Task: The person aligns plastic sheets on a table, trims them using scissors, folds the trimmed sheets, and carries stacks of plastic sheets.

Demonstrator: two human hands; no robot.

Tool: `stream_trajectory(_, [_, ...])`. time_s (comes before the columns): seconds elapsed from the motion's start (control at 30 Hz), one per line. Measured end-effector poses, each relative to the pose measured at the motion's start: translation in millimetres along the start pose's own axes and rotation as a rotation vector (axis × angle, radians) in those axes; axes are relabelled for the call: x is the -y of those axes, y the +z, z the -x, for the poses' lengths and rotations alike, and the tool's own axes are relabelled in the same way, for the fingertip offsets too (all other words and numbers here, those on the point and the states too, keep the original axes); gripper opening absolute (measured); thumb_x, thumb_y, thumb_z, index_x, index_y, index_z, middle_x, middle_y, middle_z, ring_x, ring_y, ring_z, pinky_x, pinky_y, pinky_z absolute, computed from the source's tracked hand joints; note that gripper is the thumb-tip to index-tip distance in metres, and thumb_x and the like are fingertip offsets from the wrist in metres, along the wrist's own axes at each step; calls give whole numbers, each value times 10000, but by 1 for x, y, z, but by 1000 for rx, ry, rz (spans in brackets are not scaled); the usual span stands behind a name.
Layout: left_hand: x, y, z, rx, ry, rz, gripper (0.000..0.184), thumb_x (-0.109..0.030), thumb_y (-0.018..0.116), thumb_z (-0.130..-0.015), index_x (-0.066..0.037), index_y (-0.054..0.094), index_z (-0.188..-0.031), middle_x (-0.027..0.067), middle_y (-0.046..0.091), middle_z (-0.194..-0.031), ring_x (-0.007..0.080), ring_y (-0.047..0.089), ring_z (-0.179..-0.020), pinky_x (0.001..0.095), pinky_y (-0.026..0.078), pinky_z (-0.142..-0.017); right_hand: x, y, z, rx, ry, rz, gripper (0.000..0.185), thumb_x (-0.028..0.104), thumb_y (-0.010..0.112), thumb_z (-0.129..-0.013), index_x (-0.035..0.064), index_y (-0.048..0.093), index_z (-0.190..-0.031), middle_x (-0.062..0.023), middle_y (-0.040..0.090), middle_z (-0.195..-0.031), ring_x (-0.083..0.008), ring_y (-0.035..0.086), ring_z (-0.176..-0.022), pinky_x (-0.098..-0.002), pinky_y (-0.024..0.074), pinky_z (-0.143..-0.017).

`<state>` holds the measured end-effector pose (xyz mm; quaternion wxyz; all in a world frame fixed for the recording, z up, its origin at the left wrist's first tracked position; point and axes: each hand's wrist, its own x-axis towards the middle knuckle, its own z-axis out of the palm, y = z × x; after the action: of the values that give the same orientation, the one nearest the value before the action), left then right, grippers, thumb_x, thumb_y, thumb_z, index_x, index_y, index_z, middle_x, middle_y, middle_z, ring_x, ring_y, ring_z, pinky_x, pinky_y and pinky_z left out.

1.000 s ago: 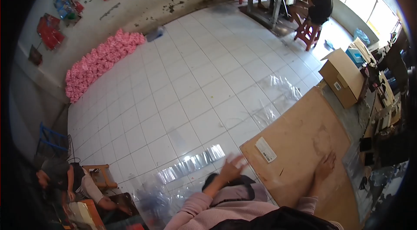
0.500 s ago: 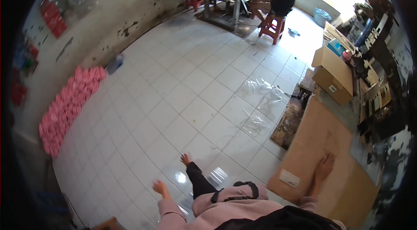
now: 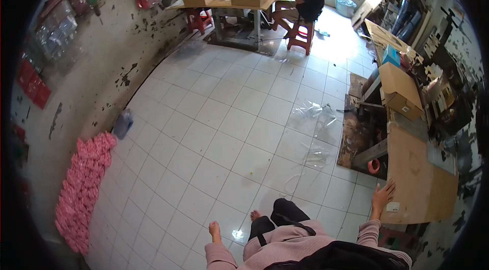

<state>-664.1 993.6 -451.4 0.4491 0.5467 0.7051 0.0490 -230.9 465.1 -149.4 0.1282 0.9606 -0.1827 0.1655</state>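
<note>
My right hand (image 3: 382, 197) rests with spread fingers at the left edge of a brown cardboard sheet (image 3: 415, 168) on the right-hand bench. A white label (image 3: 392, 207) is just beside its fingers. My left hand (image 3: 214, 231) hangs low over the tiled floor, with loosely curled fingers and nothing visible in it. It touches no object.
Clear plastic bags (image 3: 318, 155) lie on the floor ahead. Pink bundles (image 3: 84, 193) line the left wall. An open carton (image 3: 401, 89) stands on the bench. Two people sit at the far table (image 3: 224, 2); one occupies a red stool (image 3: 300, 41).
The view has turned and moved. My right hand went from lying on the cardboard to its left edge. My left hand still hangs at my side, and my legs have shifted.
</note>
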Motion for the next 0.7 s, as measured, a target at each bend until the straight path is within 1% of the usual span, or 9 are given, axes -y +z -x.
stream_trajectory(0.1, [-33,-8,-51,90,17,-20,273,-273,513,-833,-120,573,-1051,25,596,-813,112,506,-655,272,397,-488,6,-18,22,26,17,86,681,279,557,-830,115,202,-1388,-127,294,-1391,-307,302,-1272,-486,337,-955])
stream_trajectory(0.2, [-93,-2,-60,221,54,4,282,-254,504,-846,-116,546,-1089,28,599,-848,110,530,-683,249,375,-456,-15,15,15,155,256,153,701,202,582,-804,117,201,-1387,-132,293,-1388,-303,298,-1274,-465,354,-948])
stream_trajectory(0.23, [-112,4,-57,274,60,24,287,-250,503,-850,-113,536,-1101,29,602,-867,114,546,-702,245,372,-450,-5,-3,15,80,260,202,530,144,500,-859,78,293,-1341,-167,364,-1333,-324,356,-1232,-451,383,-928])
stream_trajectory(0.3, [-130,25,-71,417,83,-26,317,-283,500,-863,-122,517,-1136,31,606,-924,140,579,-847,280,411,-533,-26,44,1,-69,235,224,403,86,425,-877,35,384,-1275,-171,467,-1239,-320,463,-1136,-422,418,-894])
stream_trajectory(0.43, [-199,45,-37,623,-4,-164,360,-364,486,-871,-148,496,-1159,40,582,-1030,162,532,-1020,392,411,-763,6,15,-17,98,377,396,293,106,461,-856,-34,489,-1113,-189,549,-1114,-308,533,-1038,-358,448,-865])
stream_trajectory(0.5, [-211,68,-42,654,-69,-303,358,-348,483,-876,-139,488,-1167,39,582,-1037,174,539,-1003,427,413,-767,0,19,-12,85,324,459,286,89,446,-860,-37,490,-1112,-186,559,-1097,-291,536,-1038,-336,447,-866])
stream_trajectory(0.57, [-235,87,-45,703,-145,-393,324,-337,524,-843,-81,551,-1040,21,615,-836,113,558,-727,311,398,-525,3,25,-22,54,337,484,286,81,437,-861,-38,493,-1115,-182,564,-1094,-280,535,-1042,-325,441,-874])
stream_trajectory(0.63, [-245,118,-75,747,-179,-553,327,-332,528,-835,-77,561,-1038,35,621,-840,126,561,-727,343,412,-564,9,25,-21,55,434,486,294,82,434,-858,-36,498,-1120,-177,561,-1103,-275,530,-1050,-326,429,-888])
stream_trajectory(0.7, [-293,151,-103,825,92,-690,340,-325,510,-846,-72,553,-1069,50,624,-878,156,567,-795,343,415,-619,-22,62,-11,41,397,413,316,75,433,-849,-30,499,-1139,-165,556,-1122,-280,519,-1067,-336,418,-909])
